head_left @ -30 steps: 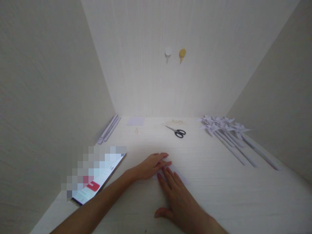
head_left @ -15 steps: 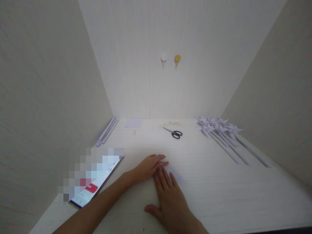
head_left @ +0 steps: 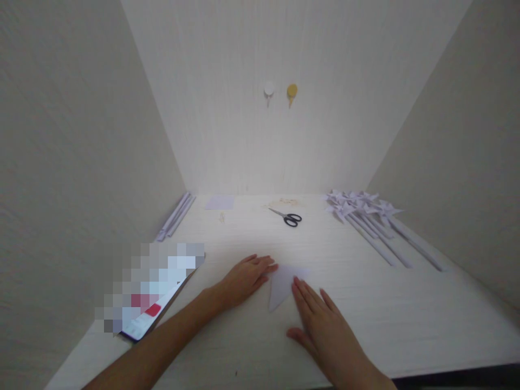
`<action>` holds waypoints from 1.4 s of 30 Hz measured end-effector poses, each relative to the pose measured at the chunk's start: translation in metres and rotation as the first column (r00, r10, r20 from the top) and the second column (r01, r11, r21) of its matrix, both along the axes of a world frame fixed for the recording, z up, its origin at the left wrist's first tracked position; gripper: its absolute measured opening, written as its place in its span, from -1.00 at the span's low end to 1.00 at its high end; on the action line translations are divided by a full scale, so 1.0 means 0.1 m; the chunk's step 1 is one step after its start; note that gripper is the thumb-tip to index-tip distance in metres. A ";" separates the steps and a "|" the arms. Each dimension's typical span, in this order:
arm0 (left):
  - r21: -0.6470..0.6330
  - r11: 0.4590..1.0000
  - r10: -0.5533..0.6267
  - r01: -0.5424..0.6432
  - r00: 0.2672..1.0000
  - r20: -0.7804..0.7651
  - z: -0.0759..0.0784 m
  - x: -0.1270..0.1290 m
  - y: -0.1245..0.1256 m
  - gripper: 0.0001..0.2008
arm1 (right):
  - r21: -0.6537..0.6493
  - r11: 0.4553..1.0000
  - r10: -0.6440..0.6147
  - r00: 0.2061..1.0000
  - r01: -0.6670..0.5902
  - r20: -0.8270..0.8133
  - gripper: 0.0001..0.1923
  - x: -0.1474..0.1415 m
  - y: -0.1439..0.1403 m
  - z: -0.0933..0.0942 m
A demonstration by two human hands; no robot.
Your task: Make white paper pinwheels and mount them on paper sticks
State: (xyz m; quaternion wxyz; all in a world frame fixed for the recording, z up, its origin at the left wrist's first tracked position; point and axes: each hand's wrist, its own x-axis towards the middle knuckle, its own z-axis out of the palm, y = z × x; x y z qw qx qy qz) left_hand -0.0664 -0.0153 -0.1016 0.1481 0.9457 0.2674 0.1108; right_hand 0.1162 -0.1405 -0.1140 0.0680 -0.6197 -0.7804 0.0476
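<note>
A pale lilac piece of paper (head_left: 283, 284), folded into a triangle, lies flat on the white table (head_left: 227, 346) between my hands. My left hand (head_left: 247, 279) rests at its upper left corner, fingertips touching the paper, fingers stretched out. On the paper's right slanting edge lie the fingertips of my right hand (head_left: 323, 319); its fingers are extended and the thumb is spread away. Neither hand grips anything.
Scissors (head_left: 287, 218) with black handles lie behind my hands. Paper pinwheels (head_left: 357, 206) on sticks are heaped at the back right. Rolled paper sticks (head_left: 176, 216), a square sheet (head_left: 220, 202) and a partly blurred phone (head_left: 162, 300) are on the left. Walls enclose the table.
My right hand has slid right across the paper, uncovering the folded triangle. My left hand has stayed nearly in place at the corner. The view has shifted slightly.
</note>
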 end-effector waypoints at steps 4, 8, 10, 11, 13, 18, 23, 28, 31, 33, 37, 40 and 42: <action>0.055 0.998 -0.005 0.005 1.000 0.005 0.00 0.01 -0.02 -0.67 | -0.002 0.997 -0.077 0.996 0.077 0.040 -0.43 0.21 0.13 0.09; 0.115 0.993 -0.015 0.016 1.000 -0.010 -0.01 0.01 -0.08 -0.66 | 0.008 0.990 -0.140 0.988 0.139 0.067 -0.44 0.33 0.32 0.16; 0.158 0.987 -0.041 0.044 0.999 -0.025 -0.01 0.01 -0.13 -0.65 | 0.006 0.986 -0.165 0.984 0.165 0.066 -0.42 0.29 0.38 0.19; 0.180 0.981 -0.060 0.066 0.998 -0.037 -0.01 0.02 -0.16 -0.65 | 0.013 0.984 -0.176 0.983 0.175 0.060 -0.40 0.24 0.39 0.21; 0.221 0.970 -0.084 0.096 0.994 -0.062 -0.01 0.03 -0.21 -0.65 | 0.029 0.990 -0.140 0.990 0.139 0.026 -0.34 0.09 0.37 0.22; 0.210 0.970 -0.105 0.121 0.991 -0.084 0.01 0.04 -0.26 -0.62 | -0.076 0.980 0.179 0.983 -0.182 -0.044 -0.26 -0.17 0.30 0.18; 0.176 0.978 -0.090 0.107 0.990 -0.104 0.03 0.03 -0.25 -0.63 | -0.048 0.991 0.126 0.992 -0.125 0.019 -0.36 0.26 0.50 0.11; 0.162 0.982 -0.084 0.098 0.992 -0.092 0.01 0.01 -0.25 -0.63 | -0.071 0.997 -0.004 0.999 0.008 0.052 -0.35 0.50 0.72 0.11; 0.159 0.983 -0.080 0.093 0.993 -0.090 0.00 0.00 -0.25 -0.62 | 0.015 0.991 -0.136 0.990 0.136 0.046 -0.30 0.40 0.76 0.08; 0.153 0.984 -0.080 0.093 0.993 -0.089 0.00 0.00 -0.25 -0.62 | 0.121 0.975 -0.188 0.982 0.184 0.019 -0.29 0.33 0.74 0.06; 0.144 0.985 -0.082 0.095 0.992 -0.094 0.00 0.01 -0.25 -0.62 | 0.049 0.999 -0.002 0.999 0.000 0.042 -0.29 0.22 0.57 0.05; 0.135 0.987 -0.078 0.091 0.992 -0.100 0.01 0.02 -0.24 -0.62 | -0.005 0.993 0.119 0.992 -0.119 0.038 -0.29 0.15 0.35 0.10; 0.132 0.988 -0.069 0.082 0.993 -0.094 0.01 0.03 -0.23 -0.61 | -0.045 0.976 0.215 0.977 -0.214 0.013 -0.29 0.09 0.17 0.15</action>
